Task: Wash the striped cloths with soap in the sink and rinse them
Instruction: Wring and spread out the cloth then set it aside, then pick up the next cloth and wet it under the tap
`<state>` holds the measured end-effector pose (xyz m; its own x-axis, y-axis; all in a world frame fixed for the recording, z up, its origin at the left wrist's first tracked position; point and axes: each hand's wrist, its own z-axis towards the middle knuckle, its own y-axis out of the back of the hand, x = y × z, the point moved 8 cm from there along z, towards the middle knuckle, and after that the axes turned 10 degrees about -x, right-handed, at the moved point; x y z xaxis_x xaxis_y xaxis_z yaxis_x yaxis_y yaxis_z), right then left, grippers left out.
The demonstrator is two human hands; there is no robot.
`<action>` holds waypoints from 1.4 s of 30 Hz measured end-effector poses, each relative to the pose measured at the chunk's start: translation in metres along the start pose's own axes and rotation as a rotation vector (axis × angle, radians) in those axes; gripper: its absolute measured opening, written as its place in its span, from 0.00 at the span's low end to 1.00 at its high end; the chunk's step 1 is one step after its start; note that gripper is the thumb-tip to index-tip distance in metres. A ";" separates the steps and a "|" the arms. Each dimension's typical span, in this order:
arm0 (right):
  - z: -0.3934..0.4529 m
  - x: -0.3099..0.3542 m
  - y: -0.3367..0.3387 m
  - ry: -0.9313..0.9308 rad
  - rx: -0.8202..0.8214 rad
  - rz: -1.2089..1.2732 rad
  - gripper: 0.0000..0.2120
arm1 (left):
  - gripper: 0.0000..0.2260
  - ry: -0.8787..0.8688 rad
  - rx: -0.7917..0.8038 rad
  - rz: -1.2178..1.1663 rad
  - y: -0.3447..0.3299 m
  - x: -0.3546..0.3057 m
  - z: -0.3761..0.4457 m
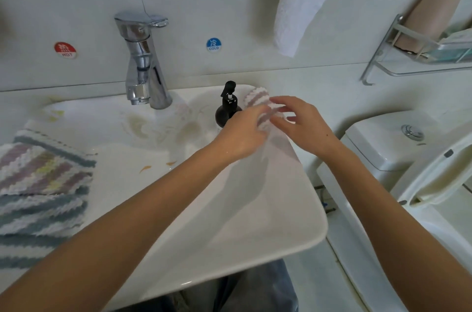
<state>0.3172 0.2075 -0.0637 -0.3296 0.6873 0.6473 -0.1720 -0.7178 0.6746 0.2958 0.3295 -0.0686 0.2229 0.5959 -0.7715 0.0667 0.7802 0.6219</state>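
a white sink [255, 222] sat under a chrome tap [143, 61] against pale tiles. folded striped cloths [40, 184] lay at its left rim. both hands, left hand [242, 132] and right hand [301, 125], pinched a pink striped cloth [258, 99] beside the black soap bottle [228, 107], partly hidden.

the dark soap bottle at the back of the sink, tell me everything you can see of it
The soap bottle is a dark, round-bellied pump dispenser with a black pump head, its nozzle pointing left. It looks like glossy dark glass or plastic. It stands upright on the back rim of the white sink, right of the chrome tap. The left hand hides its lower right side; whether they touch is unclear. A pink-and-white striped cloth, held in both hands, sits just to its right.
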 end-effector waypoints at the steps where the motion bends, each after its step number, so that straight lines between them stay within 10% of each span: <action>1: -0.007 0.009 0.001 0.030 0.003 -0.020 0.17 | 0.22 -0.015 0.018 0.039 0.007 0.004 -0.013; 11: -0.067 0.122 -0.103 0.383 0.461 -0.283 0.18 | 0.21 0.071 0.142 0.478 0.107 0.090 -0.143; 17: -0.089 0.166 -0.187 0.553 0.718 -0.396 0.20 | 0.17 0.220 -0.107 0.483 0.202 0.126 -0.206; 22: -0.102 0.198 -0.222 0.667 0.739 -0.351 0.21 | 0.13 0.240 -0.393 0.741 0.266 0.148 -0.248; 31: -0.109 0.177 -0.229 0.577 0.766 -0.271 0.19 | 0.09 0.429 -0.420 0.705 0.274 0.182 -0.264; 42: -0.103 0.175 -0.222 0.559 0.740 -0.245 0.18 | 0.08 0.251 -0.587 0.825 0.290 0.139 -0.263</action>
<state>0.2025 0.4756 -0.1370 -0.7906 0.5191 0.3249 0.2718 -0.1780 0.9457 0.0905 0.6887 -0.0306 -0.2286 0.9559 -0.1843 -0.5128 0.0427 0.8575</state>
